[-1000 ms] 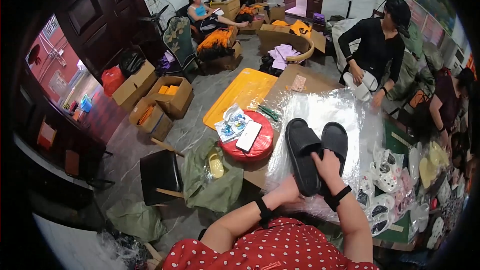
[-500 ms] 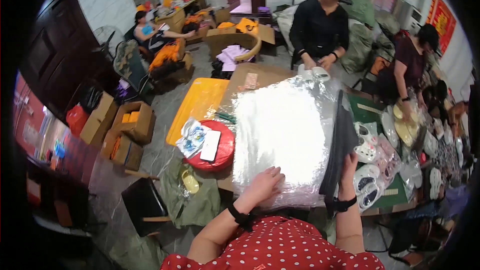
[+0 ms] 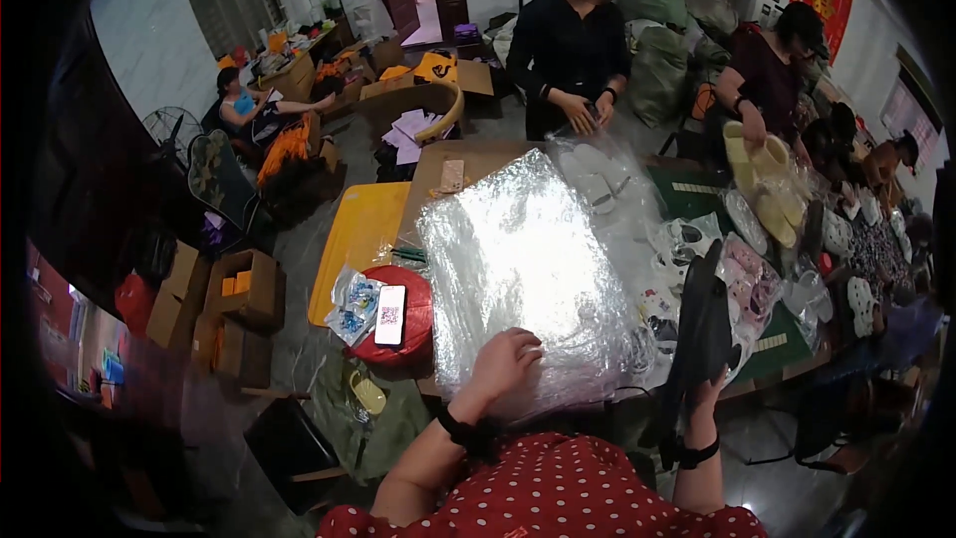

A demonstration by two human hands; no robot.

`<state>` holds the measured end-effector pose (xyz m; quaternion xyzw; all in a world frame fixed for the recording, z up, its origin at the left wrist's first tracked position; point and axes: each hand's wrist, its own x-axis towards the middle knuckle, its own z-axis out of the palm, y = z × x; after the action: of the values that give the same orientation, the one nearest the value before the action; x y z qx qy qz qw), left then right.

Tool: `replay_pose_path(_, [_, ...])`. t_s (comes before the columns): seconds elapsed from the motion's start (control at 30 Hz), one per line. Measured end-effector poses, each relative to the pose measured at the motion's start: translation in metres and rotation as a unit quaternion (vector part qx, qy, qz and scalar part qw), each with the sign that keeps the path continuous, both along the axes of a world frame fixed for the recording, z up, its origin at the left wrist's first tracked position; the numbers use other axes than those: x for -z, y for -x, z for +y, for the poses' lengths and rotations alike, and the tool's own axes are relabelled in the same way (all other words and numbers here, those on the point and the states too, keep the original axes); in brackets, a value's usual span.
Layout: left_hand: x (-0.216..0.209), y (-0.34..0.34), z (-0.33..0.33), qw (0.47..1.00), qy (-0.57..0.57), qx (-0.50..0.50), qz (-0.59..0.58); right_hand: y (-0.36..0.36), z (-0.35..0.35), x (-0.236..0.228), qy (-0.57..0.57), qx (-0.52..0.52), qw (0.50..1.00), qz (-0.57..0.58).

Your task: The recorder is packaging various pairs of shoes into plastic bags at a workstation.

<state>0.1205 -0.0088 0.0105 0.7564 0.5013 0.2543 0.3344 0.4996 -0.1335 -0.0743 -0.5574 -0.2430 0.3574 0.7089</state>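
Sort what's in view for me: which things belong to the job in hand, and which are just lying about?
In use, by the look of it:
black slippers, held in the right hand
plastic sheets, under the left hand

Lying about, it seems:
phone, on the round red thing
yellow slipper and green sack
cardboard boxes

The right grip (image 3: 705,391) has swung the black slippers (image 3: 700,324) rightward from over the plastic sheets (image 3: 518,249).

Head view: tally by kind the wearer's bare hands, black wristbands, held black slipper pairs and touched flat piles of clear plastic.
Left hand, right hand: 2
Black wristbands: 2
Black slipper pair: 1
Flat clear-plastic pile: 1
Total: 6
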Motion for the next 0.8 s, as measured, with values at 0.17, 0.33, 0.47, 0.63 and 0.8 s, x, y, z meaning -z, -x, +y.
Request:
replay_pose_path(0.17, [0.01, -0.006, 0.001, 0.999, -0.002, -0.043, -0.027, 0.019, -0.007, 0.002, 0.014, 0.024, 0.951, -0.308])
replay_pose_path(0.33, [0.005, -0.013, 0.002, 0.994, -0.003, -0.053, -0.091, 0.068, 0.008, -0.104, -0.053, -0.123, 0.813, -0.566])
replay_pose_path(0.47, [0.004, -0.017, 0.004, 0.992, 0.047, -0.029, -0.117, 0.091, 0.016, -0.122, -0.077, -0.167, 0.8, -0.571])
replay_pose_path(0.63, [0.003, -0.011, 0.003, 0.983, 0.076, -0.021, -0.164, 0.086, 0.011, -0.117, -0.03, -0.21, 0.755, -0.62])
replay_pose_path(0.8, [-0.001, -0.01, 0.005, 0.984, 0.085, -0.041, -0.153, 0.084, 0.007, -0.112, 0.013, -0.182, 0.749, -0.637])
